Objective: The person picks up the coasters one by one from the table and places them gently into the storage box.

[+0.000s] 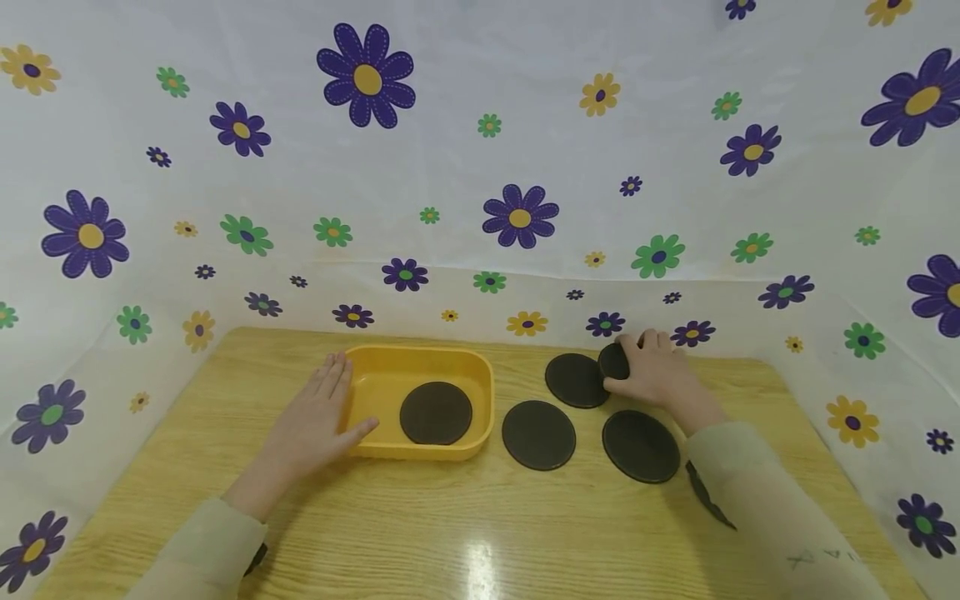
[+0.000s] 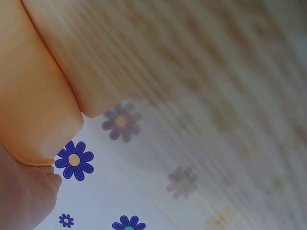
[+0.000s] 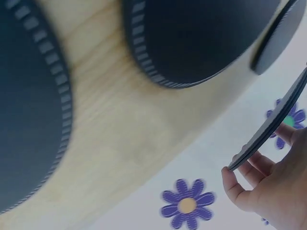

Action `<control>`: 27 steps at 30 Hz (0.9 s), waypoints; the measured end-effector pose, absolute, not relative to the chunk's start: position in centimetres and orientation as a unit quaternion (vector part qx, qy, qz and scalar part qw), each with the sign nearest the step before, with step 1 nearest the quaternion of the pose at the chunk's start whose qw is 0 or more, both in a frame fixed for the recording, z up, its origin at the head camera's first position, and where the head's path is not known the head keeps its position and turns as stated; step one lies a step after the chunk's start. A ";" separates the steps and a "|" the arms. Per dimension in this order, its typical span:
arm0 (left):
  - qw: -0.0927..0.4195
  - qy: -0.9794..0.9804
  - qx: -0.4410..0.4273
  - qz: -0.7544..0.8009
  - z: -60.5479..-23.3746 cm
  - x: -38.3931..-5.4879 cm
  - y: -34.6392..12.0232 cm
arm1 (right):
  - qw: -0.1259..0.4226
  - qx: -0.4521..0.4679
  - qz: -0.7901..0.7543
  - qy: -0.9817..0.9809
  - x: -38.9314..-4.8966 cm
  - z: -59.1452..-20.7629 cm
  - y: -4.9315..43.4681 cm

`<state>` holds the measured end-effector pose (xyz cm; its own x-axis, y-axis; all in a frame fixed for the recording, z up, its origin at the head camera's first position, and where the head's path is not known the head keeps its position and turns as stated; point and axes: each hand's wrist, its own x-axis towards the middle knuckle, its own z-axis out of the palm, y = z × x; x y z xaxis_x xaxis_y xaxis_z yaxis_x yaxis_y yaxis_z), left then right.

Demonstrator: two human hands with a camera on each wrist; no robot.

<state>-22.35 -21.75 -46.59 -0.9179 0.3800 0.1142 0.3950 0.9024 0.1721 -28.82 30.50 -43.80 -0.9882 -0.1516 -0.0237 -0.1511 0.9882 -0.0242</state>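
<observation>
In the head view, a yellow rectangular tub (image 1: 375, 451) stands on the table with one round black coaster (image 1: 437, 413) lying inside. My left hand (image 1: 311, 417) rests along the tub's left side, fingers straight and thumb spread over the near left corner. My right hand (image 1: 660, 372) grips another black coaster (image 1: 613, 361) at the back right. The right wrist view shows this coaster tilted up from the table, its edge between thumb and fingers. Three more coasters lie flat near it: one at the back (image 1: 573, 380), one nearer the tub (image 1: 538, 435), one at the right (image 1: 641, 446).
The wooden table (image 1: 420, 525) ends at a white cloth backdrop (image 1: 450, 167) printed with flowers, which rises behind it and on both sides. Dark straps show under both forearms.
</observation>
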 end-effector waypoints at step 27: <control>0.050 -0.973 -0.204 -0.100 -46.4 -22.1 -21.6 | -0.048 -0.197 -0.014 0.979 -27.1 -40.7 20.7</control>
<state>-22.09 -21.62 -46.38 -0.9119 0.3868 0.1372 0.4066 0.8969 0.1739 -27.10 20.66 -40.66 -0.9177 -0.3848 0.0987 -0.3875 0.9218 -0.0092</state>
